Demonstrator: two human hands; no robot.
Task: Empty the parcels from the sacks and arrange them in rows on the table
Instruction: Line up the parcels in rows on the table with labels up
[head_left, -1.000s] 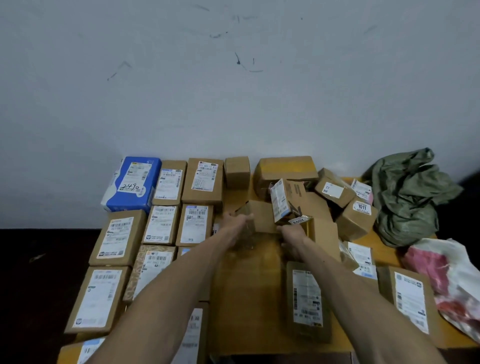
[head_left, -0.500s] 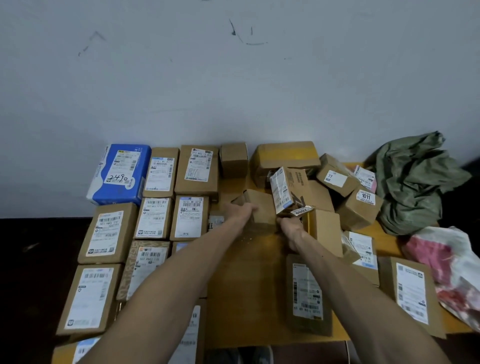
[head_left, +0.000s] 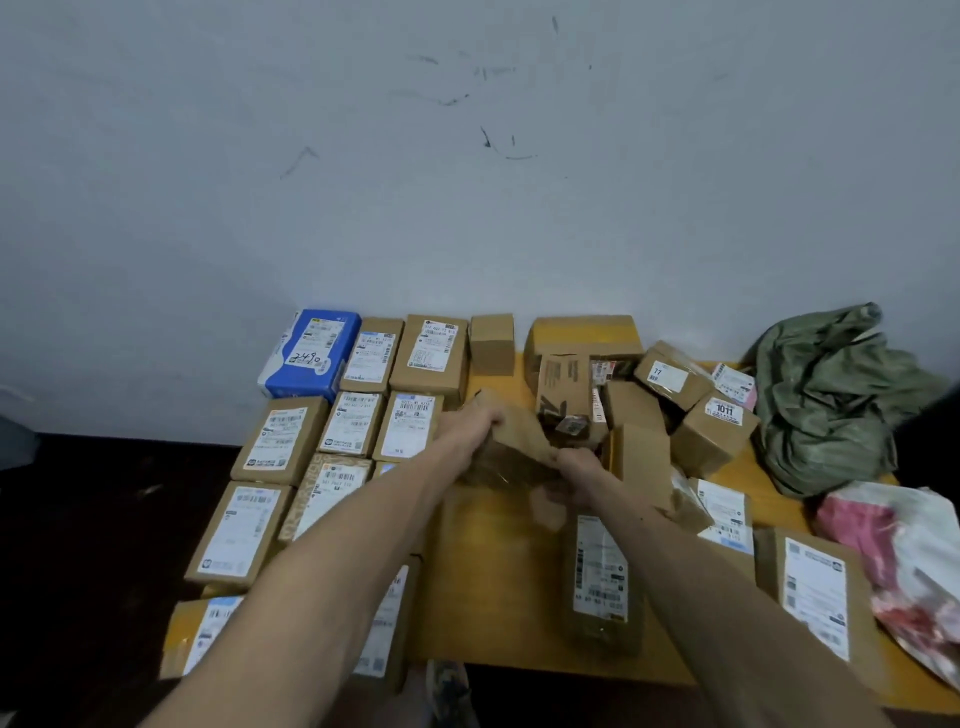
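Both my hands hold one brown cardboard parcel (head_left: 514, 441) over the middle of the yellow table (head_left: 493, 597). My left hand (head_left: 470, 423) grips its upper left edge. My right hand (head_left: 574, 467) grips its lower right corner. The parcel is tilted and motion-blurred. Labelled parcels lie in tidy rows on the left, such as one brown box (head_left: 413, 423) and a blue parcel (head_left: 311, 351) at the back. A loose heap of boxes (head_left: 670, 405) sits right of my hands. A crumpled green sack (head_left: 831, 395) lies at the back right.
A pink and white plastic bag (head_left: 904, 561) lies at the table's right edge. Two labelled parcels (head_left: 600, 582) (head_left: 815, 592) lie near the front right. A grey wall rises right behind the table. Dark floor lies to the left.
The parcel in my hands has been lifted and turned a little. The upright box in the heap behind it has tipped back. The camera has tilted up.
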